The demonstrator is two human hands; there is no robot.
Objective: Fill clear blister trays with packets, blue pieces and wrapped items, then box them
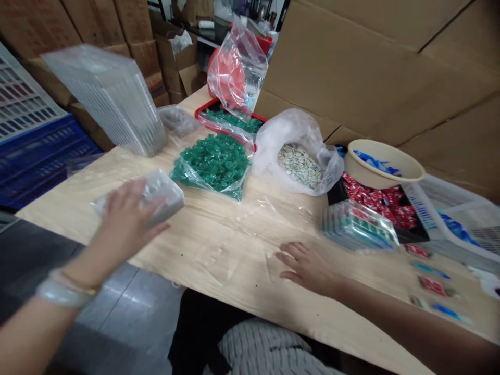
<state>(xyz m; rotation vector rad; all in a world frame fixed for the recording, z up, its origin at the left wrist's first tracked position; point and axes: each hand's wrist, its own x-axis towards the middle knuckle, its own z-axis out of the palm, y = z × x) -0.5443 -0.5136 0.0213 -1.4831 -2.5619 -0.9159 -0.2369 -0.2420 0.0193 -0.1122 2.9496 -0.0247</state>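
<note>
My left hand (125,219) lies over a small stack of clear plastic blister trays (166,194) at the table's left edge, fingers spread and slightly blurred. My right hand (307,265) is palm down with fingers apart, touching a thin clear plastic tray (275,263) on the table. Another clear tray (219,258) lies flat between the hands; its outline is faint. Beyond my right hand stands a stack of filled clear trays (357,226) with green pieces inside.
Behind are a bag of green pieces (214,161), a white bag of small pale pieces (300,165), a beige basin (380,179), and a black tray of red packets (383,200). A tall stack of clear trays (113,99) stands back left. Small red and blue items (433,285) lie right.
</note>
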